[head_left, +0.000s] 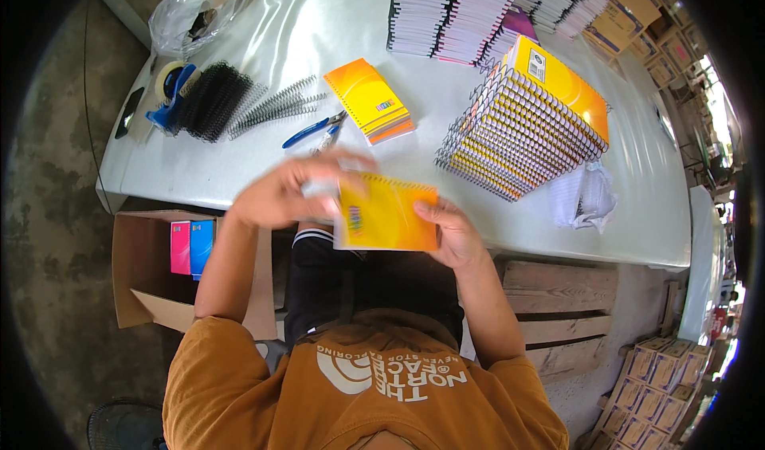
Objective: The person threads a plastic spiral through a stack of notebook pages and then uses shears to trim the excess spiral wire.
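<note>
My right hand (454, 233) grips a yellow-orange notebook (389, 217) by its right end, thumb on the cover. Punched holes run along the notebook's upper edge. At its upper left corner my left hand (288, 188) is blurred by motion, thumb and fingers apart; whether it touches the notebook I cannot tell. Beyond the hands lies a small stack of yellow punched notebooks (369, 99). Blue-handled pliers (307, 133) rest beside that stack. Loose wire coils (279, 107) and a bundle of black coils (213, 101) lie at the left.
A tall pile of coil-bound yellow notebooks (530, 123) stands at right, near a crumpled white bag (586, 199). Bound book stacks (454, 11) sit at the far side. A blue tape dispenser (170, 99) and clear plastic bag (199, 11) are left. Below the table, a cardboard box (143, 247) holds pink and blue notebooks.
</note>
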Motion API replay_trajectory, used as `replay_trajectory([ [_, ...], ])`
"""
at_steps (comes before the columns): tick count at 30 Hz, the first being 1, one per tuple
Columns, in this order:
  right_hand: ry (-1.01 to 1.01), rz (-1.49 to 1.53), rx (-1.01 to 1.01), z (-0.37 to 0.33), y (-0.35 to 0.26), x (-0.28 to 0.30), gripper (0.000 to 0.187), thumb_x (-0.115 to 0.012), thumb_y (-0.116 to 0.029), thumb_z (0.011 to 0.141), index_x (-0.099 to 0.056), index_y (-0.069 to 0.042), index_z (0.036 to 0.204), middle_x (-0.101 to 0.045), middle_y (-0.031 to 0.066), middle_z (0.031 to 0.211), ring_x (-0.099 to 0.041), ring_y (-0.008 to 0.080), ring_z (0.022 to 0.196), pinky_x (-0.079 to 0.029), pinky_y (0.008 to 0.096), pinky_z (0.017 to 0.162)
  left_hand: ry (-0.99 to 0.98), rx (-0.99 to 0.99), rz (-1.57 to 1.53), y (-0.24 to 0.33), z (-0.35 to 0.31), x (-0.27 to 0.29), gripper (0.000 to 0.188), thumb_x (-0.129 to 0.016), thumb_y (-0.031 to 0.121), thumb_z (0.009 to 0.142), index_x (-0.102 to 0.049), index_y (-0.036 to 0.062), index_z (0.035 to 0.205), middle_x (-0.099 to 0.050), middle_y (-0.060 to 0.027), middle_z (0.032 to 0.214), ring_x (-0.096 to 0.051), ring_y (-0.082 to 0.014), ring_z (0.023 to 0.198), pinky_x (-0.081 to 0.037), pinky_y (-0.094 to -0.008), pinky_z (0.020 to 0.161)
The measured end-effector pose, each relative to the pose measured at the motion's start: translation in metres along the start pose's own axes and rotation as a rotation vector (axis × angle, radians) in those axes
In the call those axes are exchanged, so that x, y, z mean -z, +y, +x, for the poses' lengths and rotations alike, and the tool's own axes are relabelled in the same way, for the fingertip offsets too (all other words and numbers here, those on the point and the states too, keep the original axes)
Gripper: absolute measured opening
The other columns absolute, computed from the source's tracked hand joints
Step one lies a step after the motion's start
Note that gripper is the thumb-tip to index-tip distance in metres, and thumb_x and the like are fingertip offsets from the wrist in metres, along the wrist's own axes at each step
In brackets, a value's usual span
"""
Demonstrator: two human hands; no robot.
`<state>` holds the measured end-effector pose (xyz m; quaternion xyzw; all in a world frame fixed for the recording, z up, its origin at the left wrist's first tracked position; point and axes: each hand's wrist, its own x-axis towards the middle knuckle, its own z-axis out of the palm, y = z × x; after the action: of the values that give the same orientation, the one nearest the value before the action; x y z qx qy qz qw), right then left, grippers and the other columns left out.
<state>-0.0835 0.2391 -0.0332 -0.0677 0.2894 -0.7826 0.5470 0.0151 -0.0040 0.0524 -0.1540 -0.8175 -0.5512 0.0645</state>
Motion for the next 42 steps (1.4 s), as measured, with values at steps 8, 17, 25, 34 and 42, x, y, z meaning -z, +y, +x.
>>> replay_trajectory([
  [8,0.127,-0.924,0.467,0.007,-0.008,0.022,0.023,-0.055,-0.008,0.089,-0.058,0.004,0.108,-0.064,0.0084,0.102,-0.056,0.0099,0.094,-0.044,0.0249,0.085,0.463,0.622,1.256,-0.119,-0.015,0.066,0.036,-0.054,0.037,0.087,-0.062,0.0112,0.111,-0.059,-0.0122,0.108,-0.052,-0.0269,0.106,-0.037,-0.0413,0.089],
  [17,0.028,-0.908,0.554,0.021,-0.003,0.017,0.029,-0.055,-0.004,0.088,-0.057,0.002,0.116,-0.063,0.0084,0.109,-0.056,0.0107,0.098,-0.043,0.0248,0.088,0.669,0.245,0.872,-0.081,-0.015,0.07,0.026,-0.053,0.026,0.09,-0.061,0.0072,0.106,-0.063,-0.0144,0.094,-0.06,-0.0306,0.081,-0.045,-0.0351,0.071],
  [25,0.111,-0.997,0.604,0.023,0.0,0.017,0.026,-0.056,-0.003,0.087,-0.06,0.001,0.113,-0.065,0.0086,0.106,-0.058,0.0116,0.095,-0.044,0.0244,0.086,0.156,0.478,0.173,-0.042,-0.014,-0.023,0.039,-0.046,0.037,0.095,-0.057,0.0017,0.081,-0.044,-0.0016,0.064,-0.04,-0.0117,0.064,-0.038,-0.0273,0.061],
  [34,0.031,-1.039,0.658,0.022,0.0,0.016,0.028,-0.055,0.003,0.085,-0.061,-0.001,0.112,-0.065,0.0099,0.108,-0.061,0.0126,0.094,-0.048,0.0246,0.083,0.095,0.684,-0.207,-0.038,0.011,-0.002,0.033,-0.05,0.033,0.094,-0.058,0.0023,0.084,-0.051,0.0007,0.064,-0.043,-0.0054,0.056,-0.034,-0.0192,0.051],
  [42,0.049,-1.116,0.746,0.021,0.004,0.016,0.031,-0.056,0.006,0.082,-0.062,-0.002,0.111,-0.065,0.012,0.106,-0.064,0.0166,0.091,-0.05,0.0262,0.081,-0.19,0.219,0.766,-0.013,0.026,-0.003,0.041,-0.072,0.018,0.074,-0.057,0.0109,0.111,-0.056,-0.0076,0.107,-0.049,-0.0209,0.103,-0.034,-0.0338,0.091],
])
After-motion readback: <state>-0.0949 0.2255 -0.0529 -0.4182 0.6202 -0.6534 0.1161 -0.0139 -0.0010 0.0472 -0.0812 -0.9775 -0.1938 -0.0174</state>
